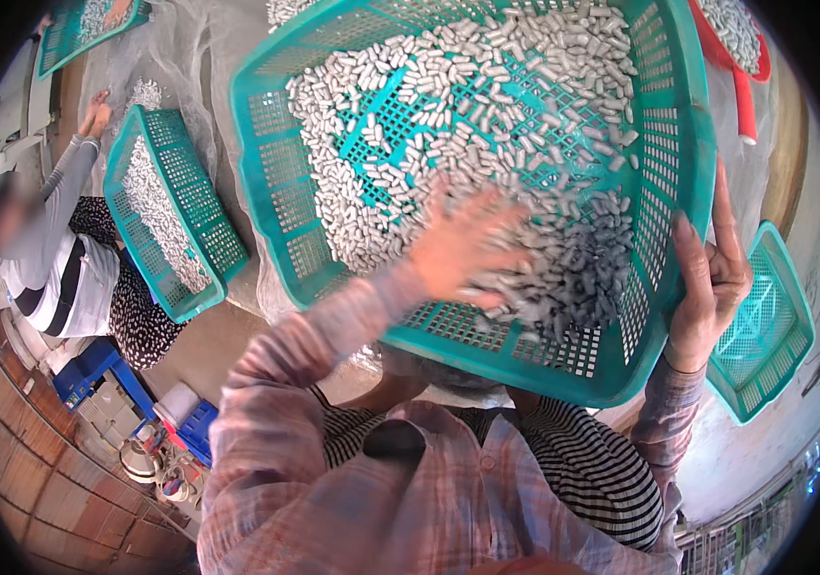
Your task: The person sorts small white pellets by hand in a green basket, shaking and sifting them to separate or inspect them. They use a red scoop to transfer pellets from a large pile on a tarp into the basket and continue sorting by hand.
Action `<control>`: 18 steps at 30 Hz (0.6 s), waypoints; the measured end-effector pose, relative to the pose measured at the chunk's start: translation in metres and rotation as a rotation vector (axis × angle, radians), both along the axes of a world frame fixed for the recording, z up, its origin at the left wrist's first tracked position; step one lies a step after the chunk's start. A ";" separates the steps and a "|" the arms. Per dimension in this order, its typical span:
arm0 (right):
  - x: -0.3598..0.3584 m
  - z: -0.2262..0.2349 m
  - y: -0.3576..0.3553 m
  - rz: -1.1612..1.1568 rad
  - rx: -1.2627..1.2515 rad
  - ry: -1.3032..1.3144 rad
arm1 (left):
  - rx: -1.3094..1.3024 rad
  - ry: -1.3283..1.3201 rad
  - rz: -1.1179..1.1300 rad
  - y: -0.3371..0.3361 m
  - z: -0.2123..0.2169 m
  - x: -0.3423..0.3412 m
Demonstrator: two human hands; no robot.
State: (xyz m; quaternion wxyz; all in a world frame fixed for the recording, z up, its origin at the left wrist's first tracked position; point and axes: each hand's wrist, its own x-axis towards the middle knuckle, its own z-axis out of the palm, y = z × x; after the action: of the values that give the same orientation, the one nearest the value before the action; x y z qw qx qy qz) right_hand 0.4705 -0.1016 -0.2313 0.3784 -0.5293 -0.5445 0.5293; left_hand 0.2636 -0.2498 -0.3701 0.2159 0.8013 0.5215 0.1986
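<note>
Gripping the teal perforated plastic basket's (664, 192) rim, the right hand (712, 278) steadies it while the open, blurred left hand (462, 251) spreads over small white oval cocoons (448, 115) inside.

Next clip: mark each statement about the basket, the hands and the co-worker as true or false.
1. The big basket is red. False: it is teal.
2. The left hand is inside the basket among the white cocoons. True.
3. The right hand grips the basket's outer rim. True.
4. The basket is empty. False: it holds many small white cocoons.
5. A second person sits at the left by another teal basket. True.
</note>
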 end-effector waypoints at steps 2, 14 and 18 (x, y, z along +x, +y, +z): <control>-0.006 -0.001 -0.001 -0.051 -0.009 0.030 | -0.008 0.267 0.096 -0.002 -0.015 -0.061; -0.013 0.006 0.010 0.042 0.008 0.059 | -0.086 -0.039 0.064 0.056 0.017 0.053; -0.003 0.002 0.003 0.005 -0.050 0.082 | -0.289 0.378 0.129 -0.011 -0.004 -0.058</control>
State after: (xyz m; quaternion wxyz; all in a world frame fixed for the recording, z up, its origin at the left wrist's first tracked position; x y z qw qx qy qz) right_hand 0.4679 -0.0990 -0.2293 0.3856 -0.5150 -0.5168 0.5648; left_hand 0.2060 -0.2612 -0.3738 0.2136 0.7501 0.6256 -0.0181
